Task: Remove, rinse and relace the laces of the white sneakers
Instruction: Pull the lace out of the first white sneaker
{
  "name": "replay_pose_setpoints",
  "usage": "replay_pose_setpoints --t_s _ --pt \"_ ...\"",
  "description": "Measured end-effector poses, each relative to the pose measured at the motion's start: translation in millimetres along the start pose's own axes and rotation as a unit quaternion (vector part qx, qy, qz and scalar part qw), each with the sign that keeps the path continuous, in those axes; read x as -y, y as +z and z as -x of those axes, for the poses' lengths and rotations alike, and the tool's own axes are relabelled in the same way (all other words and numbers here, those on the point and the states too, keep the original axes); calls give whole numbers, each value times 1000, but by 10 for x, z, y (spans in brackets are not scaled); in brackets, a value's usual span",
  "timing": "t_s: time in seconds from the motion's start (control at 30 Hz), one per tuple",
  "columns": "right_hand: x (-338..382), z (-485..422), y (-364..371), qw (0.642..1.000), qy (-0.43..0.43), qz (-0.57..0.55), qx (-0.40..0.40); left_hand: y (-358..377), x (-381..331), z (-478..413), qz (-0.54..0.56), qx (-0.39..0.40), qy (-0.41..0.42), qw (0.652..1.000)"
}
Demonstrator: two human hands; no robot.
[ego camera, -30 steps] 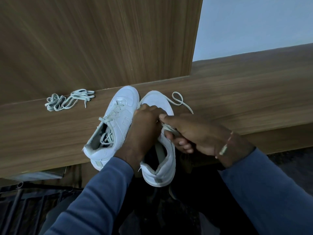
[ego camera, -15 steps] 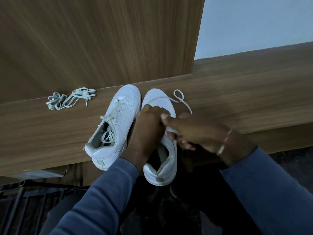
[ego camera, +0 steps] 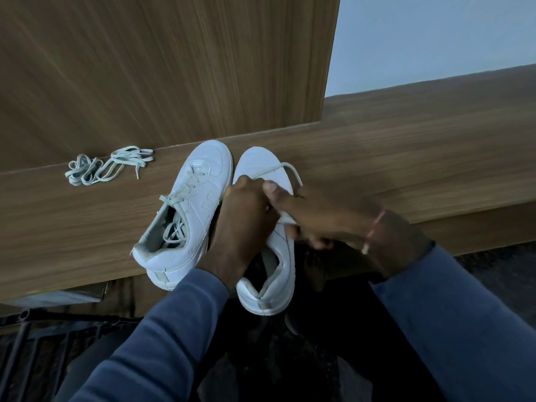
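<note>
The right-hand white leather sneaker [ego camera: 261, 162] stands on the brown wood-grain tabletop [ego camera: 406, 169], with its heel overhanging the near edge. The right hand [ego camera: 316, 216] has its fingers clamped on the pale flat lace [ego camera: 287, 164]. The left hand [ego camera: 246, 219] curls over the eyelets, and what it grips cannot be told. Steady the shoe. Work one eyelet at a time, keeping the lace flat and taking up the slack loop evenly.

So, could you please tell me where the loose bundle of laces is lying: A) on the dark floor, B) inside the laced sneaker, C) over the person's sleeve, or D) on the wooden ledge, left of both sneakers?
D: the loose bundle of laces rests on the wooden ledge, apart from and left of the laced sneaker and the held sneaker.
</note>
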State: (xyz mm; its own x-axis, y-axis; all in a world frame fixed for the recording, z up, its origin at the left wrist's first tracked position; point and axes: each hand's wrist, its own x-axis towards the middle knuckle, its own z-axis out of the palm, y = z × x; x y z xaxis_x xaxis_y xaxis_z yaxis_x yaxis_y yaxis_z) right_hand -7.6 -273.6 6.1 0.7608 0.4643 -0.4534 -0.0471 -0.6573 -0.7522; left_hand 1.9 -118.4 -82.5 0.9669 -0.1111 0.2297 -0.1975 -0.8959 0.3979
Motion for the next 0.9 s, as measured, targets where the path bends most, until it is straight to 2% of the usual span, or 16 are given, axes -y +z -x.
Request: replay_pose_setpoints --t_s 0.03,0.1,0.13,0.17,0.2,0.23,0.3,0.37,0.43,0.5,0.57,0.63,0.67,0.77,0.83,0.9 --pt "59 113 3 985 -43 -134 95 86 51 25 11 -5 8 1000" --pt "220 225 52 853 -196 -446 189 113 82 55 32 -34 10 999" --pt "270 188 91 770 -252 -564 161 22 -14 80 48 -34 10 998" --pt "279 79 125 732 -284 -614 83 -100 -149 98 66 -23 -9 998" --pt "256 -75 148 750 -299 -590 -31 -154 -229 88 45 -50 -10 998" --pt "232 -226 142 805 -294 -483 -180 -279 -299 90 14 -83 2 996" --pt "118 -429 88 874 -252 -119 -398 -230 -301 84 -45 -95 23 994" --pt "-5 -437 -23 914 -141 94 -368 -177 -265 55 -56 -65 22 996" --pt "-49 -218 -91 973 6 126 -193 -195 -201 29 -70 -87 16 994" --pt "-60 75 -81 997 38 58 18 -219 -172 68 -50 -67 26 996" --pt "60 241 5 955 -116 -216 167 -223 -175 121 15 -20 18 1000" --pt "166 206 131 825 -248 -497 104 -229 -243 127 82 -47 43 995" --pt "170 97 159 813 -268 -517 0 -212 -258 104 87 -61 29 994" --pt "77 -253 154 908 -206 -122 -344 -217 -247 37 -26 -80 41 996" --pt "-9 -338 167 930 -149 66 -330 -235 -247 42 -74 -67 48 994" --pt "-14 -326 209 940 -93 133 -301 -232 -279 55 -110 -68 55 990"
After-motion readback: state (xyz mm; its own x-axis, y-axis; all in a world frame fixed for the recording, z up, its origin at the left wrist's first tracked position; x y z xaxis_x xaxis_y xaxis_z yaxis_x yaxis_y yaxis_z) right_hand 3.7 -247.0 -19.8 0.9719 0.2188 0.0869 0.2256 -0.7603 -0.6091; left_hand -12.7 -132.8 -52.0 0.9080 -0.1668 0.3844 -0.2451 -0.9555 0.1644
